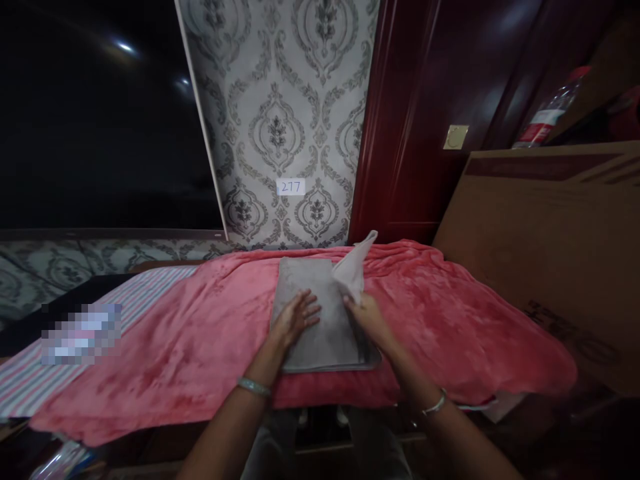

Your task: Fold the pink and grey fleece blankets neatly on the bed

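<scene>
A flat grey cloth piece (310,340), roughly rectangular with rounded corners, lies on a pink plush blanket (215,333). My left hand (299,317) is open over its left half, fingers spread; whether the palm presses on it I cannot tell. At the right side, my right hand (367,317) is closed on a paler, lifted flap (353,267) that sticks up and points to the back right. The flap seems to belong to the grey cloth, though the join is blurred. Bracelets circle both my wrists.
A striped cloth (145,287) shows under the blanket at left, with a blurred-out packet (83,333) on it. A large dark screen (100,120) stands back left. At right is a cardboard box (545,247) with a plastic bottle (550,113) on top.
</scene>
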